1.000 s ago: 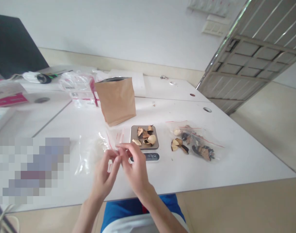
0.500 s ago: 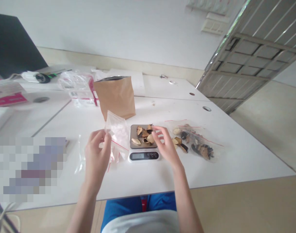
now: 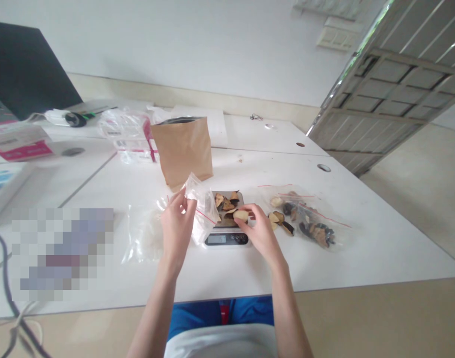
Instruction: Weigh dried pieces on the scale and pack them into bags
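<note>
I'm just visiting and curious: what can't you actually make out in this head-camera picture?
- Scale readout: too small and blurred to read.
- Slices under the small clear bag in the left hand: partly hidden by it.
- Pale slice at the right hand: the grip cannot be told.
- Pixelated patch on the table: masked.
- Brown paper bag: contents hidden.

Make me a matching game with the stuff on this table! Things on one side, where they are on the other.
1 small clear bag
2 pale slice
3 brown paper bag
4 filled bag of slices

A standing behind the scale
B pinched in the right hand
C lying right of the scale
D held up by the left hand

Pairs: 1-D, 2-B, 3-A, 4-C
</note>
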`<state>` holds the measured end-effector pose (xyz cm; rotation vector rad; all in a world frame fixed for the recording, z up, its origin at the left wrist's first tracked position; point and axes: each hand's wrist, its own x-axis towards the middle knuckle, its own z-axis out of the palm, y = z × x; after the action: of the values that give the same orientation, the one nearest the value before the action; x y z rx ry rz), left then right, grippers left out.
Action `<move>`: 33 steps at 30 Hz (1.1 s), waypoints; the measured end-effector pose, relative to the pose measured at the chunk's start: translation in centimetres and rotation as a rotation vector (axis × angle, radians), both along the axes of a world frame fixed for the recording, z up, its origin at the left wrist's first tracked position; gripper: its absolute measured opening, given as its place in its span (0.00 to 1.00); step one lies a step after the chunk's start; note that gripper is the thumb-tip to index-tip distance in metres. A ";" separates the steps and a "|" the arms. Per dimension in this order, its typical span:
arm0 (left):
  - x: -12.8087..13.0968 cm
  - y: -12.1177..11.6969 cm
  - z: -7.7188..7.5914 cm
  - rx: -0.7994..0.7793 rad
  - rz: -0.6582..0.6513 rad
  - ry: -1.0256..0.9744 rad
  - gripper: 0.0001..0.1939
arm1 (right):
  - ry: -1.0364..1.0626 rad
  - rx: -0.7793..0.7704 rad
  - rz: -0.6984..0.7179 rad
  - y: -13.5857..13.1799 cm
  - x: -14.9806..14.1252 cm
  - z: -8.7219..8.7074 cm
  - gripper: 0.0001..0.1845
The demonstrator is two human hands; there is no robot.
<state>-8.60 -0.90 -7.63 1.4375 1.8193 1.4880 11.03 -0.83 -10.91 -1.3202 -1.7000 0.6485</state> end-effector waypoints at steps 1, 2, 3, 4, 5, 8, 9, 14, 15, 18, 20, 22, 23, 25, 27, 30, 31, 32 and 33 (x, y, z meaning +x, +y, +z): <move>0.0 0.0 -0.1 -0.006 -0.004 0.004 0.12 | 0.069 0.008 0.006 0.0 -0.1 0.6 0.10; 0.1 0.0 -0.1 -0.013 -0.006 0.010 0.12 | 0.149 0.021 0.011 0.0 -0.4 1.4 0.11; 0.2 -0.1 -0.1 -0.022 -0.009 0.015 0.12 | 0.232 0.044 0.011 0.0 -0.9 2.2 0.12; 0.3 -0.1 -0.1 -0.029 -0.015 0.020 0.12 | 0.306 0.082 0.003 0.0 -1.4 3.1 0.13; 0.4 -0.2 0.0 -0.031 -0.021 0.025 0.11 | 0.362 0.138 -0.026 0.1 -2.1 4.1 0.14; 0.6 -0.4 -0.1 -0.004 -0.041 0.029 0.11 | 0.415 0.356 -0.203 0.3 -4.5 6.4 0.14; 0.7 -0.4 -0.1 0.004 -0.045 0.026 0.11 | 0.415 0.410 -0.253 0.3 -5.2 6.9 0.14; 0.3 -0.8 0.0 -0.053 -0.043 -0.019 0.15 | 0.246 0.267 0.073 0.5 -6.3 7.1 0.19; 0.0 -0.9 0.1 -0.077 -0.036 -0.033 0.15 | 0.177 0.225 0.160 0.6 -6.1 6.8 0.20; -0.9 -1.1 0.3 -0.127 -0.032 -0.122 0.16 | 0.073 0.203 0.163 1.0 -5.0 5.7 0.20; -1.4 -1.2 0.4 -0.138 -0.056 -0.208 0.17 | 0.084 0.192 0.092 1.4 -4.3 4.9 0.19; -1.7 -1.2 0.5 -0.137 -0.049 -0.279 0.17 | 0.078 0.173 0.078 1.9 -3.8 3.9 0.18; -1.7 -1.2 0.6 -0.120 -0.027 -0.326 0.18 | 0.046 0.176 0.088 2.2 -3.7 3.4 0.17; -1.5 -1.1 0.6 -0.066 -0.003 -0.479 0.19 | -0.085 0.191 0.117 2.8 -3.9 2.4 0.17; -1.0 -1.1 0.5 -0.025 -0.040 -0.626 0.20 | -0.293 0.178 0.146 3.3 -4.5 1.3 0.20; -0.3 -1.0 0.0 0.009 -0.102 -0.636 0.19 | -0.574 0.117 0.173 3.5 -5.4 0.0 0.25; -0.1 -1.0 -0.2 0.026 -0.108 -0.626 0.19 | -0.627 0.112 0.179 3.5 -5.6 -0.2 0.25; 0.0 -1.0 -0.4 0.043 -0.115 -0.631 0.19 | -0.659 0.117 0.179 3.4 -5.8 -0.4 0.24; 0.1 -1.0 -0.7 0.059 -0.125 -0.651 0.19 | -0.680 0.131 0.173 3.4 -5.9 -0.5 0.22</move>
<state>-8.46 -1.89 -8.29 0.9075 1.2725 1.6938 5.14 2.56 -11.39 -1.3981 -2.3735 0.1704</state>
